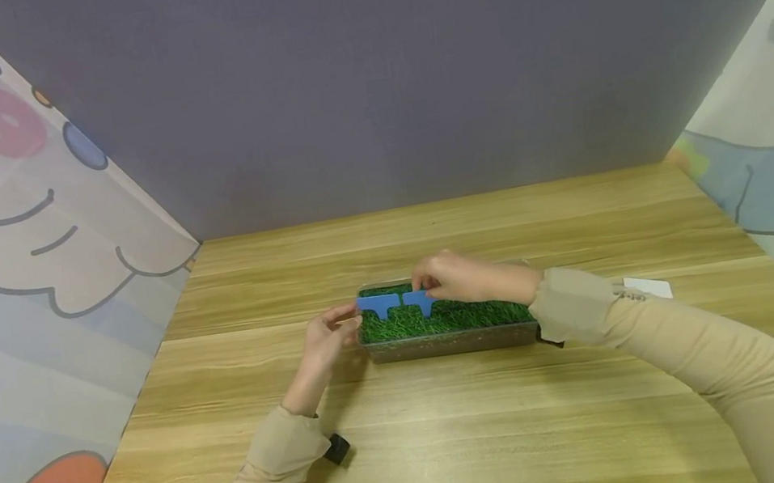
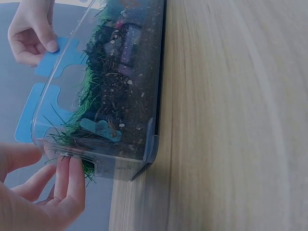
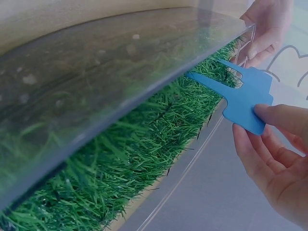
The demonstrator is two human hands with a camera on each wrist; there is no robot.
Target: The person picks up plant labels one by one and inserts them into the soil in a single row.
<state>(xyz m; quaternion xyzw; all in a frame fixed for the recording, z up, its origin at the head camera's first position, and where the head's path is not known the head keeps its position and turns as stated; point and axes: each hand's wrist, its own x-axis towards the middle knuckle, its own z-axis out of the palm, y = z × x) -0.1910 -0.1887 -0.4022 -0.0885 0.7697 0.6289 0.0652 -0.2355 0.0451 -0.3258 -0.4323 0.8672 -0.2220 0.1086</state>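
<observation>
Nearest to us, two beige fabric sleeves run in from the lower edge, the left one (image 1: 263,470) and the right one (image 1: 703,355), both cut off by the frame. A small black block (image 1: 337,449) sits by the left wrist; we see too little of it to name it. Beyond lies the wood-grained table (image 1: 457,436).

Next comes a long, clear plastic box (image 1: 452,344) of dark soil topped with green, blade-like grass (image 1: 477,314), set crosswise near the middle of the table. The left hand (image 1: 330,339) grips its left end, thumb and fingers closed about the edge, we judge to steady it; some fingertips are hidden. Through the clear wall we make out a blue-green rounded strip (image 2: 101,130) in the soil, but cannot tell what it is.

Two flat blue T-shaped plastic tags stand side by side over the left half of the grass. The left tag (image 1: 379,303) stands unheld, near the left hand. The right hand (image 1: 461,276) pinches the right tag (image 1: 418,299) by its broad top, probably to keep the stem pointing down; the fingers cover one corner, and grass hides how deep the tip goes.

Off to the right lies a white card (image 1: 648,288), and a plain grey panel (image 1: 409,75) rises behind.
</observation>
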